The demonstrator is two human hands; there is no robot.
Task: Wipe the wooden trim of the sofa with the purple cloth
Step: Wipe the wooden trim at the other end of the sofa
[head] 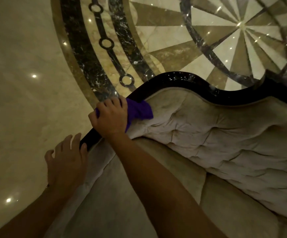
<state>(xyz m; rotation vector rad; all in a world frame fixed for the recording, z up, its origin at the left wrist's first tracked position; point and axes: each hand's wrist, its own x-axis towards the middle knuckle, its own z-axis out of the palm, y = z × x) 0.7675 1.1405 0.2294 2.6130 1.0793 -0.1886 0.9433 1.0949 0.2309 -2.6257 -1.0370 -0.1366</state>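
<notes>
Floor: polished marble floor [27,57], cream at the left, with a round inlaid pattern of dark bands, rings and a star of beige and white wedges at the upper right; small bright light spots reflect on it.
Sofa: a beige tufted sofa [225,143] fills the lower right; its buttoned backrest runs from the centre to the right edge, and the seat cushions lie below it.
Wooden trim: the dark glossy wooden trim [173,79] follows the top edge of the backrest in a wave-like curve, from the lower left up to the centre and then to the right edge.
Right arm: the bare forearm reaches from the bottom centre up across the sofa.
Right hand: the right hand [111,115] is closed around the trim, fingers curled over its outer side, and it presses the cloth on the wood.
Left hand: the left hand [67,160] is open with the fingers spread; the fingertips touch the lower end of the trim, and it grasps nothing.
Purple cloth: the purple cloth [139,109] is bunched under the right hand, on the trim; its loose part hangs out to the right onto the beige upholstery.
</notes>
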